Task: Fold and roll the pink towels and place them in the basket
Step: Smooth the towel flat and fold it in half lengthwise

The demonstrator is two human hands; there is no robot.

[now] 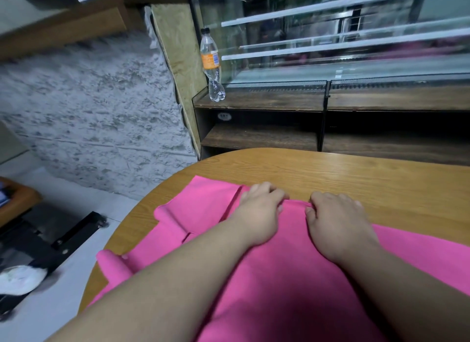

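Both hands, left hand (256, 212) and right hand (338, 222), pinch the far edge of the pink towel (279, 278); rolling barely begun; no basket visible.

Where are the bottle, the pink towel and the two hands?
bottle (210, 59): head view, on its orange label.
pink towel (287, 255): head view, on the flat cloth between the arms.
left hand (259, 209): head view, on the back of the hand.
right hand (335, 217): head view, on the back of the hand.
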